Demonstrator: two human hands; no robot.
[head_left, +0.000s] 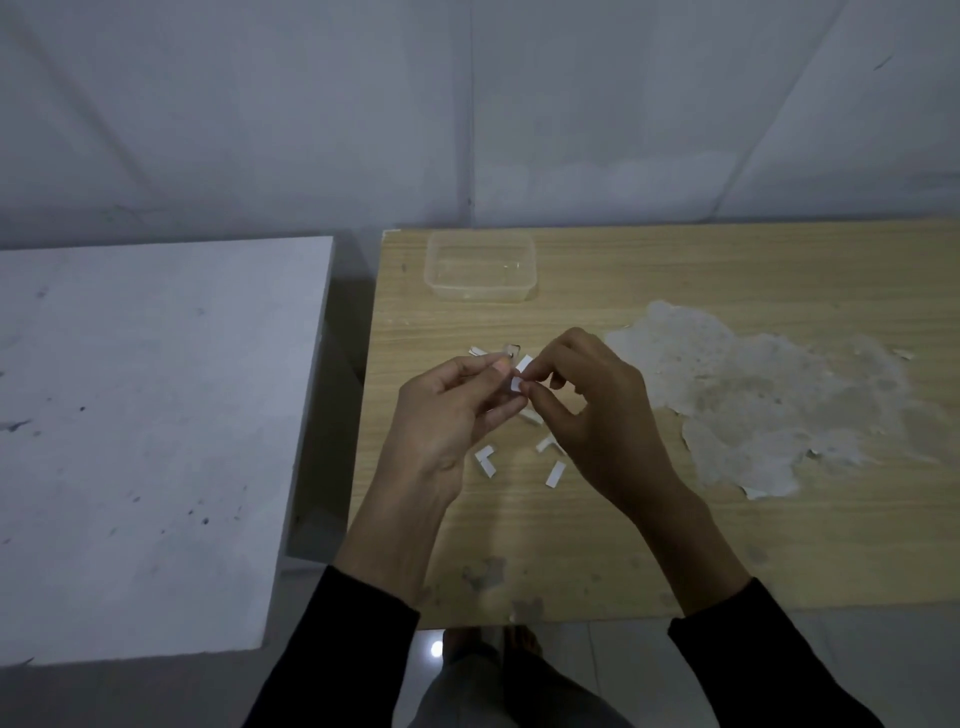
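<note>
Both hands meet above the wooden table (675, 545) and pinch one small white folded piece (518, 383) between them. My left hand (447, 415) holds it with thumb and fingertips from the left. My right hand (587, 410) pinches it from the right with thumb and forefinger. Several small white L-shaped pieces lie on the table under the hands: one (485, 460) below the left hand, another (555, 474) below the right hand, and more (477, 351) behind the left fingers.
A clear plastic container (480, 266) stands at the table's back left. A large patch of peeled veneer (769, 395) spreads to the right. A white block surface (145, 426) sits left of the table, across a dark gap. A grey wall lies behind.
</note>
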